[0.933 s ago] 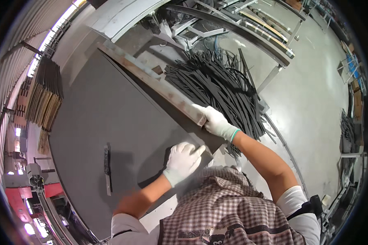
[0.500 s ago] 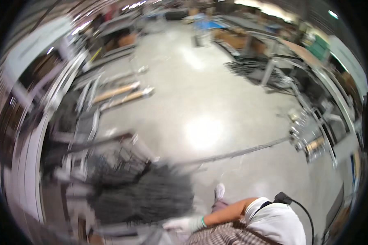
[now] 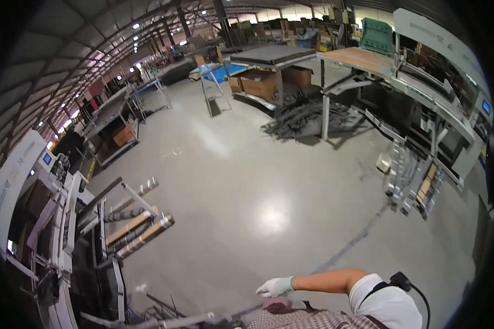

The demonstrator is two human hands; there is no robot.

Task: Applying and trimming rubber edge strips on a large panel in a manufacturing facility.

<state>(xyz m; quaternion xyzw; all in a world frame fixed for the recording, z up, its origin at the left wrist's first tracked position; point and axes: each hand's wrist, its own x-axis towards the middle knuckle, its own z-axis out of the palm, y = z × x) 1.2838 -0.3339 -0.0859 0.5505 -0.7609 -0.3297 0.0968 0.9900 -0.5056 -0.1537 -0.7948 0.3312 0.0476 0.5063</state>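
My right hand (image 3: 275, 287), in a white glove with a green-edged cuff, is at the lower middle, in front of my checked garment. Its fingers point left, loosely extended, and nothing shows in them. Just below it is a patch of purple cloth (image 3: 277, 303) at my leg. To the lower left, nearest the hand, thin dark strips (image 3: 167, 307) lie by a metal frame at the picture's edge. My left hand is out of view.
Machines with pale covers stand at left (image 3: 19, 175) and right (image 3: 442, 38). Wrapped rolls (image 3: 145, 236) lie on the left floor; more long packs (image 3: 425, 183) lie at right. Dark strips (image 3: 307, 118) are heaped near a table (image 3: 269, 55) with cartons. A dark line (image 3: 357, 238) crosses the floor.
My view has swung up and to the right. The big pile of dark strips beside my right hand has gone out of view, and the hand is now over the floor.
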